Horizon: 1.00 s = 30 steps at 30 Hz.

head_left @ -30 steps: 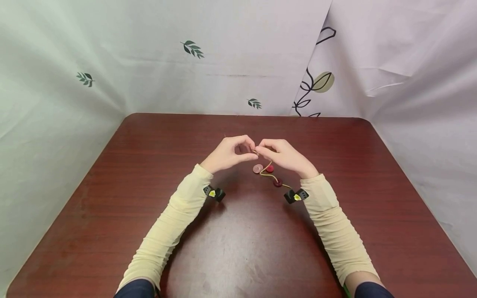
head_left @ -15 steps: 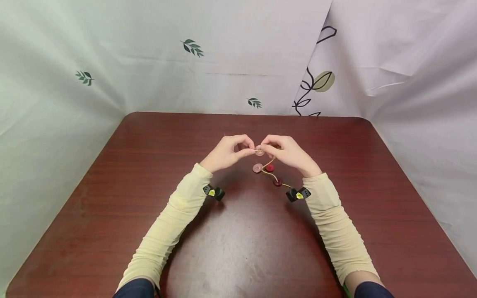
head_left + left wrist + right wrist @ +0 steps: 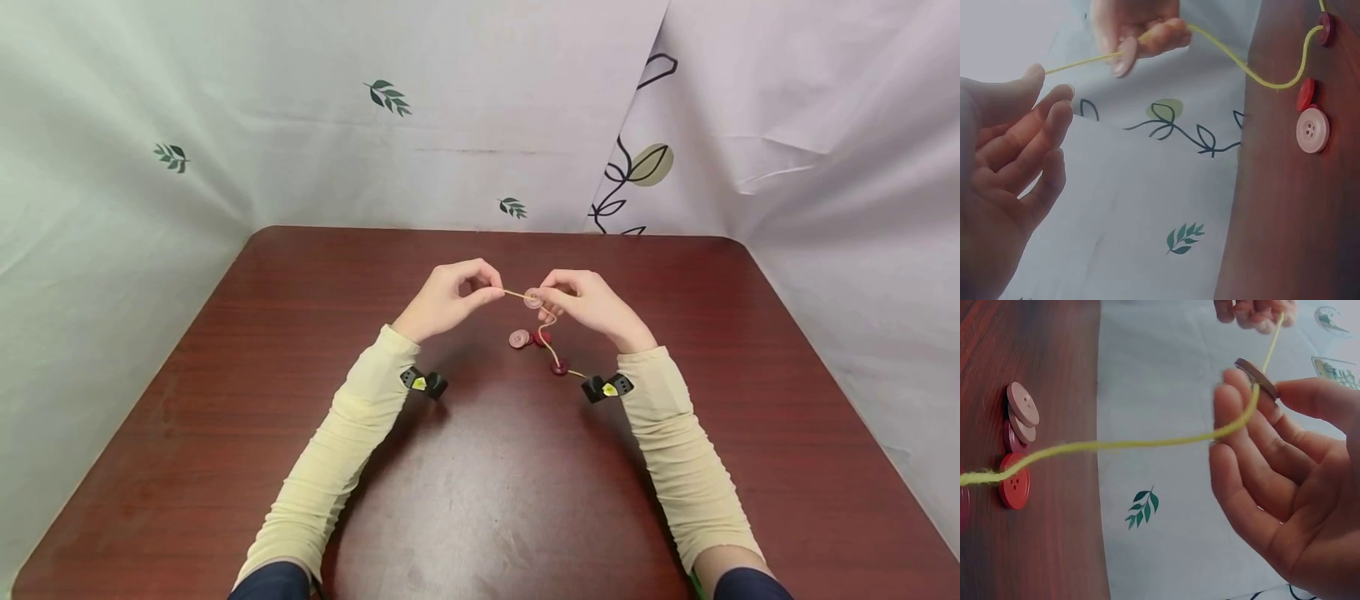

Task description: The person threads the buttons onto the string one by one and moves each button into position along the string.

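Note:
Between thumb and fingertips my left hand pinches the free end of a yellow string. My right hand pinches a pale pink button by its edge, and the string passes through it. From that button the string runs taut to my left hand. On the other side it sags past my right fingers down to the table, where a dark red button is threaded on it. Both hands are raised over the far half of the table.
On the brown table lie loose buttons: a red one, and pink ones overlapping a magenta one. White cloth with leaf prints hangs behind the table and at both sides.
My hands were together at the fingertips and have moved apart. The left has drawn the string's end leftward through the pink button, while the right has shifted slightly right with the button.

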Tool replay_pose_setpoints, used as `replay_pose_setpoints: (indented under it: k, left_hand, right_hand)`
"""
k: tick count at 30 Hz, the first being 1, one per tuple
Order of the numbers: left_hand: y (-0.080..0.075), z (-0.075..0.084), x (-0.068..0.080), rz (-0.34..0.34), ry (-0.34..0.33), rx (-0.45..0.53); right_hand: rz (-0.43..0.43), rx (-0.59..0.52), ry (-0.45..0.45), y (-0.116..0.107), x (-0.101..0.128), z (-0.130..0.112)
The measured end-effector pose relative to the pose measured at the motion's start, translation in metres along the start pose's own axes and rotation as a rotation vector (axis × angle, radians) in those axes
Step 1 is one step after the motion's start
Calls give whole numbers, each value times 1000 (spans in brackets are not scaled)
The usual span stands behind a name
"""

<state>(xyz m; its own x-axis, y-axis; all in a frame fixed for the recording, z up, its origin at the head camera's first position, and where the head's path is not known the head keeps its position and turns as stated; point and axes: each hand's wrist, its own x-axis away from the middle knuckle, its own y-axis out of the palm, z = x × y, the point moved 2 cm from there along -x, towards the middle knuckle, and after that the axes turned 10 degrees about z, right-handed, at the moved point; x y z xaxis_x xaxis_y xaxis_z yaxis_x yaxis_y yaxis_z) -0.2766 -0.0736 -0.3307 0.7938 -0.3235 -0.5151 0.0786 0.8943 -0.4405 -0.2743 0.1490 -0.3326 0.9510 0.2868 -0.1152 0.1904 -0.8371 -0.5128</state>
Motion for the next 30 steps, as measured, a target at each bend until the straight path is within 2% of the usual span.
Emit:
replay_pose_setpoints:
  k: [5, 11, 14, 23, 30]
  left_hand:
    - [-3, 4, 0, 29, 17, 31]
    - [-4, 7, 1, 55, 67, 53]
    - [-4, 8, 2, 56, 74, 62]
    - [-9, 14, 2, 89, 110, 79]
    - [-13, 16, 2, 104, 122, 89]
  right_hand:
    - [-33, 52, 21, -1, -2, 5]
    - [-63, 197, -23, 0, -5, 13]
    - [-82, 230, -39, 1, -5, 15]
    - [-202, 168, 9, 4, -4, 24]
    - [-263, 208, 5, 6, -5, 33]
